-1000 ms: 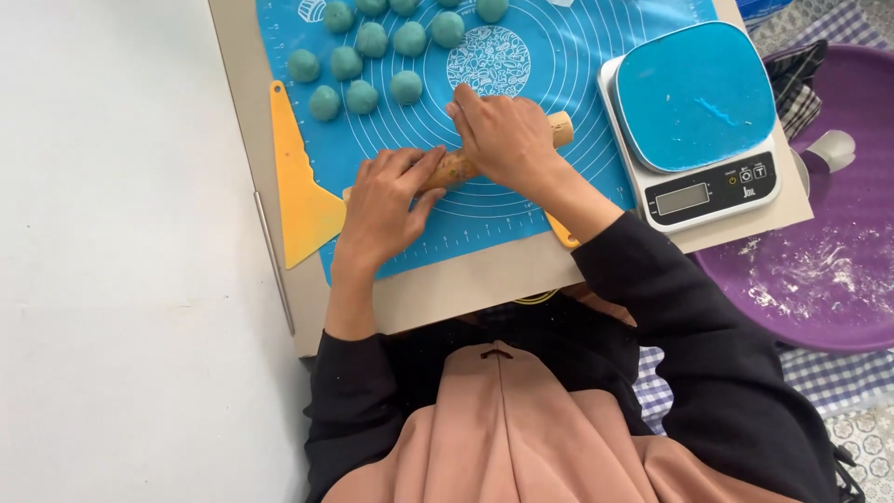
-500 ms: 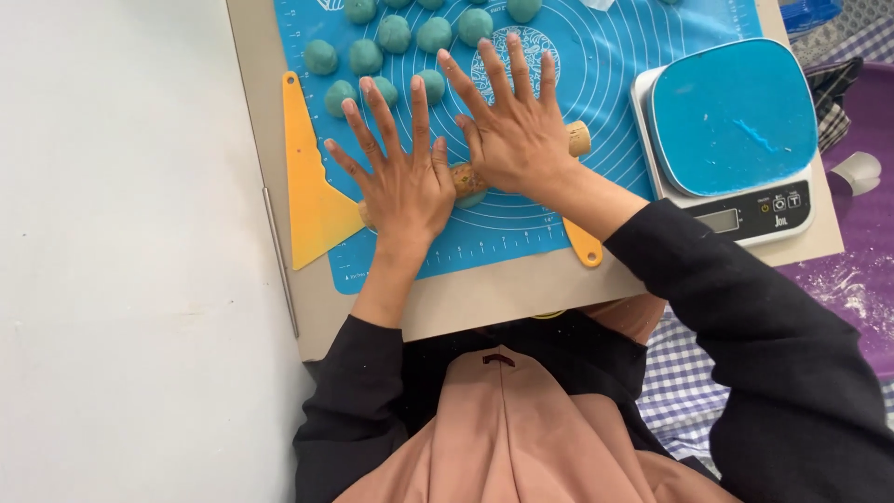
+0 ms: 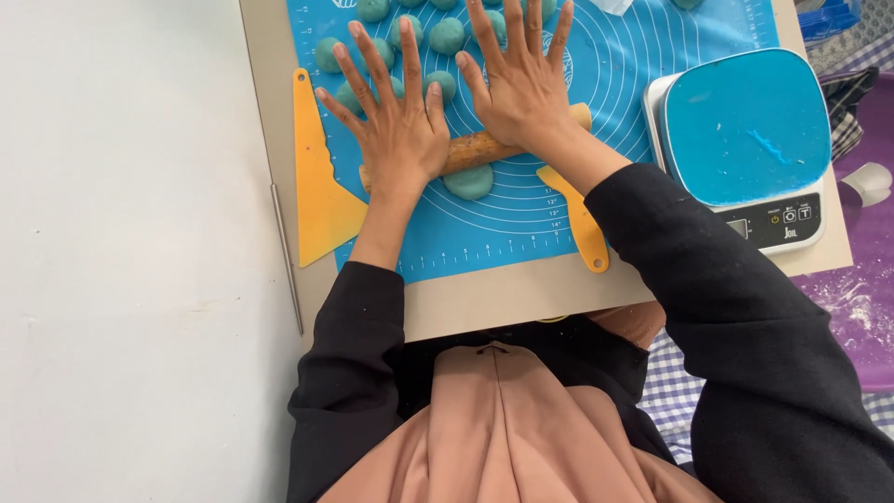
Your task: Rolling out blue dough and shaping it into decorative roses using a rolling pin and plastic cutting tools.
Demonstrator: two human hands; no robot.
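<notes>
A wooden rolling pin [image 3: 477,146] lies across a blue silicone mat [image 3: 605,74]. My left hand [image 3: 396,121] presses flat on its left end, fingers spread. My right hand [image 3: 521,79] presses flat on its right part, fingers spread too. A flattened piece of teal dough [image 3: 468,182] shows just below the pin. Several teal dough balls [image 3: 447,35] sit in rows beyond my fingers, partly hidden by them.
A yellow scraper [image 3: 321,186] lies at the mat's left edge; another yellow tool [image 3: 582,224] sticks out near my right forearm. A kitchen scale with a blue top [image 3: 745,130] stands at the right. A thin metal rod [image 3: 287,261] lies left of the board. Purple floured surface [image 3: 866,307] at far right.
Both hands have slid forward over the rolling pin, fingers opening from curled to flat and spread. The pin has rolled away from me and the flattened dough now shows behind it.
</notes>
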